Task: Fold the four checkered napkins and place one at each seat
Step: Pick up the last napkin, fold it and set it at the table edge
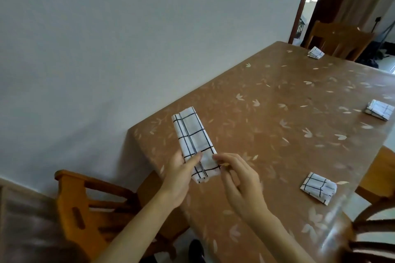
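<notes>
A white checkered napkin (193, 137), folded into a long strip, lies near the left corner of the brown table (277, 113). My left hand (181, 175) pinches the strip's near end from the left, thumb on top. My right hand (237, 174) grips the same end from the right with thumb and fingers. Three other checkered napkins lie folded into small squares: one near the front right edge (319, 188), one at the right edge (379, 110), one at the far end (315, 53).
A wooden chair (85, 205) stands at the table's left corner, below my left arm. Another chair (339, 38) sits at the far end, and chair parts (376, 179) show at the right edge. A white wall runs along the table's left side. A doorway (310, 0) opens behind the far end.
</notes>
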A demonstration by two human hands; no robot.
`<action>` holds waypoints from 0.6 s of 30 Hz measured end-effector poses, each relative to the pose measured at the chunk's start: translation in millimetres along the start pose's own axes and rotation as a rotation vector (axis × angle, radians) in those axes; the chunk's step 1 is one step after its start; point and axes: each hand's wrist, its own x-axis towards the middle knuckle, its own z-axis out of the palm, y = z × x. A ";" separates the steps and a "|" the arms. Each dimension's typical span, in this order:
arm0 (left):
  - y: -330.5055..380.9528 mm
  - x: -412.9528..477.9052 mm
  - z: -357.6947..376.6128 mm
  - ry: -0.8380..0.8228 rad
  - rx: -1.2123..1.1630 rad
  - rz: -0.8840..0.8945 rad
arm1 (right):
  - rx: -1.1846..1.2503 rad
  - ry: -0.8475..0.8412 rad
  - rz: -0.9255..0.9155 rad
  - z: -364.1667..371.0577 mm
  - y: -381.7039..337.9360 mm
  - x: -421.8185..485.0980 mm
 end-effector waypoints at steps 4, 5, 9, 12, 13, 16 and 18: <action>-9.2 33.2 -14.0 -0.002 0.071 -0.018 | 0.232 -0.044 0.580 16.1 6.2 27.3; -10.2 40.5 -16.2 -0.002 0.093 -0.012 | 0.327 -0.122 0.709 20.9 8.5 36.2; -13.4 72.2 -24.1 -0.024 0.137 0.002 | 0.332 -0.189 0.744 50.4 21.0 60.7; -12.6 93.9 -32.6 -0.075 0.093 -0.027 | 0.336 -0.124 0.764 68.9 33.4 71.1; -13.0 100.7 -36.3 -0.087 0.081 -0.036 | 0.344 -0.119 0.770 72.9 36.2 74.6; -12.1 117.1 -44.9 -0.106 0.054 -0.061 | 0.373 -0.101 0.796 86.2 41.0 84.0; -11.3 125.1 -47.6 -0.113 0.008 -0.092 | 0.425 -0.092 0.825 96.9 41.2 91.4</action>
